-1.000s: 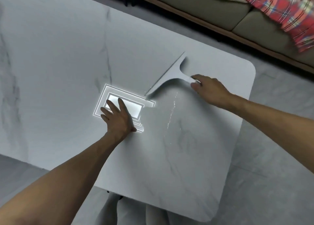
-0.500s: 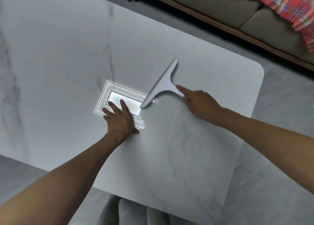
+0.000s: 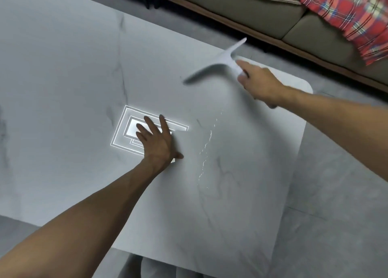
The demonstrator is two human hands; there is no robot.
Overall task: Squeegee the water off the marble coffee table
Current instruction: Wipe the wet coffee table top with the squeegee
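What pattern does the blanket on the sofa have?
Red plaid blanket, clearest in the head view.

Two bare arms, nothing worn on them

Both forearms are uncovered as far as the frame shows them: no sleeve, cuff, watch, bracelet or glove. The left hand [image 3: 156, 143] carries no ring on the fingers that show, and its nails are short and plain. The right hand [image 3: 260, 82] is smeared by motion blur, so its fingers and nails cannot be made out in detail, though no band or strap shows at the wrist. At the bottom edge, pale grey cloth covers the person's legs [image 3: 159, 267], too blurred to tell the garment.
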